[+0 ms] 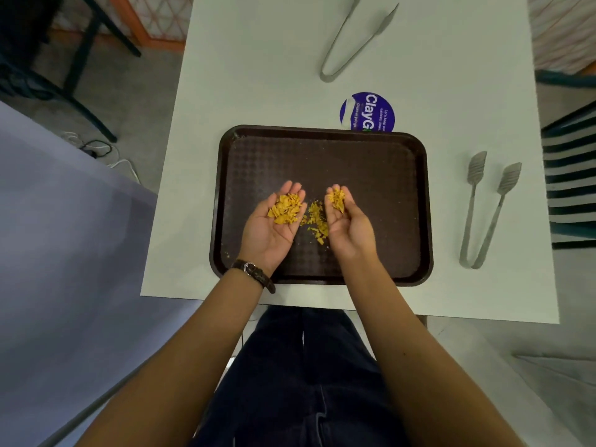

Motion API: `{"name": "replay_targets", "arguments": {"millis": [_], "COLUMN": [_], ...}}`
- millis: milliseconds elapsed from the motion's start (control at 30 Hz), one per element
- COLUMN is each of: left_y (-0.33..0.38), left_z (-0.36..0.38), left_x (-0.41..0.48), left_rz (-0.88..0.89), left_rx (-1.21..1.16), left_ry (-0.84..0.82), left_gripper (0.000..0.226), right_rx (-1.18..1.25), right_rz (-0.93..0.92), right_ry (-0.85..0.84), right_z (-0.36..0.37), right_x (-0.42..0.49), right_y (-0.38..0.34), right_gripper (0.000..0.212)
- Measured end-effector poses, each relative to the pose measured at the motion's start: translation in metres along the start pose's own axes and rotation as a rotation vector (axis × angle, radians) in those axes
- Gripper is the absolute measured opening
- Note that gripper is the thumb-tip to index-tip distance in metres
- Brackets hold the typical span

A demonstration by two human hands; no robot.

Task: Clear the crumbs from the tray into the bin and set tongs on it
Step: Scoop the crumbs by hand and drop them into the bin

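A dark brown tray (371, 175) lies on the white table in front of me. My left hand (274, 230) is held palm up over the tray, cupping a heap of yellow crumbs (286, 209). Beside it my right hand (346, 221) is also turned up and carries a smaller heap in its fingers. More yellow crumbs (317, 221) lie on the tray between the two hands. One pair of metal tongs (487, 214) rests on the table right of the tray. A second pair of tongs (354, 40) lies at the far side. No bin is clearly visible.
A round purple sticker (367, 111) is on the table (251, 75) just beyond the tray's far edge. A large pale grey-blue surface (64, 253) fills the left. Striped chair backs (571, 175) stand at the right, dark table legs at the far left.
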State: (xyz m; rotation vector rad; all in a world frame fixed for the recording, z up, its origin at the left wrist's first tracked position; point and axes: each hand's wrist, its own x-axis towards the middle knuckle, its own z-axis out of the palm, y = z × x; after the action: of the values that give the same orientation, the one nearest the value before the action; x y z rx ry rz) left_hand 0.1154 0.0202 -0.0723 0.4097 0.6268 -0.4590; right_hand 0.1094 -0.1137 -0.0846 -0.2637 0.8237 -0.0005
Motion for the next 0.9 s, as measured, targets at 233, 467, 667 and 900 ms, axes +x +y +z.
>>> {"name": "replay_targets", "arguments": {"millis": [233, 467, 667, 900], "left_y": [-0.040, -0.102, -0.203, -0.348], "left_z": [0.028, 0.035, 0.018, -0.032], "left_x": [-0.012, -0.042, -0.077, -0.118], "left_rz": [-0.042, -0.057, -0.094, -0.091], "left_rx": [0.044, 0.097, 0.087, -0.126], "left_ry": [-0.047, -0.055, -0.057, 0.025], "left_gripper": [0.033, 0.040, 0.042, 0.031], "right_rx": [-0.014, -0.097, -0.199, -0.273], "right_rz": [0.014, 0.039, 0.075, 0.190], "right_ry": [-0.097, -0.096, -0.120, -0.105], "right_z": [-0.008, -0.054, -0.142, -0.260], "right_x": [-0.043, -0.086, -0.129, -0.165], "right_y": [-0.028, -0.079, -0.148, -0.218], "right_gripper": [0.024, 0.026, 0.026, 0.024]}}
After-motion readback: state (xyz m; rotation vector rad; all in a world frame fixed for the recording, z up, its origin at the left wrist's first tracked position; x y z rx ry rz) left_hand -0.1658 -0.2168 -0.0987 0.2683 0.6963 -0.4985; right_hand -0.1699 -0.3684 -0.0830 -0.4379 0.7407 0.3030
